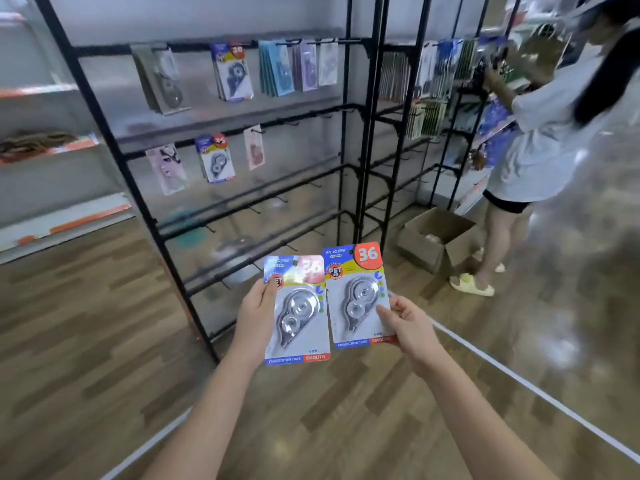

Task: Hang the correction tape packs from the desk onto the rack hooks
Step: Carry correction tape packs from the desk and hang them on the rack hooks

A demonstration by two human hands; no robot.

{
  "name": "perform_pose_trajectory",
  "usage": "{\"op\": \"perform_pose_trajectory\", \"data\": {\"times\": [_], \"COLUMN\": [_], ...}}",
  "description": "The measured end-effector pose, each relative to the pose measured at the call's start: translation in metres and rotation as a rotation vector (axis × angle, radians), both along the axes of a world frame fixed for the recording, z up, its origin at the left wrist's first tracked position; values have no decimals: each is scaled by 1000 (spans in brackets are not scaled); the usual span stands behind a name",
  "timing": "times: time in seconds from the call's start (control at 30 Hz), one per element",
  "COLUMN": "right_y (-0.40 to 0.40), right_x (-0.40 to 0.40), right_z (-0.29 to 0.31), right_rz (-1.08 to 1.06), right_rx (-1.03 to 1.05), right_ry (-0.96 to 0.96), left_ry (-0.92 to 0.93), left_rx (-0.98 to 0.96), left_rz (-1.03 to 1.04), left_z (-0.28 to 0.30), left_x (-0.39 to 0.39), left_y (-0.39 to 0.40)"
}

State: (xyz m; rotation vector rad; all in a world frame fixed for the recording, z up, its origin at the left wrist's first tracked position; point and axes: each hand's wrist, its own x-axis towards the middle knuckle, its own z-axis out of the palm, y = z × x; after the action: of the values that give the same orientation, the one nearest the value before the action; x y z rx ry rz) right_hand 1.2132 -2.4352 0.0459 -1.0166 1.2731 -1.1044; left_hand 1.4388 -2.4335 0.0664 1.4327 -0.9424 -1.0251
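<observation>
- The left pack (298,311) is pinched at its left edge by the fingers (268,292) of the left hand (254,315); the thumb lies on the front of the card and the other fingers are hidden behind it.
- The right pack (358,296) is pinched at its lower right edge by the fingers (384,313) of the right hand (408,325), with the thumb on the front beside the clear blister.
- Both packs are held upright and side by side in the air, faces toward the camera, the right one a little higher; their inner edges are touching or nearly so, which of the two cannot be told.
- Each pack is a blue, yellow and red card with a grey tape dispenser under a blister; "36" is printed on the right pack's top corner.
- Just beyond the packs a black wire rack (346,168) is seen, with rows of hooks (282,199) on its bars.
- Other packs (232,72) are hung on the top bar, and a few more (214,157) on the bar below.
- A wooden floor (86,323) is seen under the rack, and an open cardboard box (438,237) is set on it to the right.
- A second person (540,133) is stood at a further rack (446,98) on the right.
</observation>
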Motion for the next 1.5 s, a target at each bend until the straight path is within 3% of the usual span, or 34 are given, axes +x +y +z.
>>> {"op": "perform_pose_trajectory", "data": {"times": [0.33,0.73,1.07,1.3,1.5], "right_y": [-225,-474,-602,-630,-640], "right_x": [-7,-25,45,113,157], "right_z": [46,76,75,44,16], "right_rz": [-12,231,420,560,674], "right_rx": [-137,-230,-203,-112,76], "right_ry": [-81,-152,-263,-326,-257], "left_ry": [13,25,56,71,15], "left_rx": [-132,-240,-273,-200,-176], "left_rz": [-1,169,289,476,708], "left_z": [40,80,83,47,34], "left_x": [-3,-20,37,96,145], "left_y": [-224,-435,-513,-525,-530]}}
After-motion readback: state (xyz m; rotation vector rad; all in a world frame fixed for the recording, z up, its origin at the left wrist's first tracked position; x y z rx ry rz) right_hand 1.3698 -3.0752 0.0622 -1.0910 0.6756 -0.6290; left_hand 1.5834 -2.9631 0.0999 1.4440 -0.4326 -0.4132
